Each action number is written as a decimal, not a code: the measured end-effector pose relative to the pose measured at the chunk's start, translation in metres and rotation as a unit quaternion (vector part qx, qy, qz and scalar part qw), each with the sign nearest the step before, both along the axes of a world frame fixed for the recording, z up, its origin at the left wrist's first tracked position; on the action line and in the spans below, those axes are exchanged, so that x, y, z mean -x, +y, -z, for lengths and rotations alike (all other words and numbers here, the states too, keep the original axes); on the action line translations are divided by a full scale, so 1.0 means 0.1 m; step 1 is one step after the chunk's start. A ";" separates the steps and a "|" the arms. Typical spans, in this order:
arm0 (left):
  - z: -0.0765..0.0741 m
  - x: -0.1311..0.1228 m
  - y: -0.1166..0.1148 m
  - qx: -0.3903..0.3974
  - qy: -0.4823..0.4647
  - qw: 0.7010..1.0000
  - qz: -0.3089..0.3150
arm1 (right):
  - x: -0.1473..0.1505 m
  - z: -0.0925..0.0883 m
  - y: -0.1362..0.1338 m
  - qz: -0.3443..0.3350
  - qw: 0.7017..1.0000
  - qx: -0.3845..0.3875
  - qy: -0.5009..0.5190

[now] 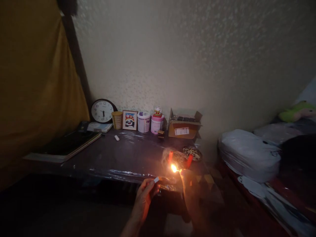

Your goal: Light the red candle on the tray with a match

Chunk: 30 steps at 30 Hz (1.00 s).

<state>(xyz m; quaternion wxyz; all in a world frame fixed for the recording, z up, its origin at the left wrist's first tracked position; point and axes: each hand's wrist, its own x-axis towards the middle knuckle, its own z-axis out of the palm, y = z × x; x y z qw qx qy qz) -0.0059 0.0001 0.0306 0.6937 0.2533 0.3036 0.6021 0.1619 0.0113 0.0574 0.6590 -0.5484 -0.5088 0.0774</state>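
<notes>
My left hand is closed on a small matchbox, white on one side and orange at its end. To its right, my right hand pinches a burning match, blurred by glare. The flame points left, toward the matchbox but apart from it. Just behind the flame stands a red candle, with smoke around it. A second red candle is behind my right hand. Whether either candle is lit I cannot tell.
Behind the candles lies a dish of matchsticks. Along the wall stand a clock, a yellow cup, a panda picture, two tubs and an open cardboard box. White bags lie at right.
</notes>
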 end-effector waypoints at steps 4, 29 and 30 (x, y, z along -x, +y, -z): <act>0.04 -0.01 0.01 0.016 -0.021 1.000 0.012 | -0.02 -0.14 -0.04 0.012 1.000 0.027 0.010; 0.14 -0.06 0.02 0.035 0.005 0.995 0.098 | 0.00 -0.23 0.15 -0.018 0.999 0.039 0.033; 0.14 -0.06 0.02 0.034 0.007 0.995 0.097 | 0.00 -0.23 0.15 -0.020 0.998 0.040 0.036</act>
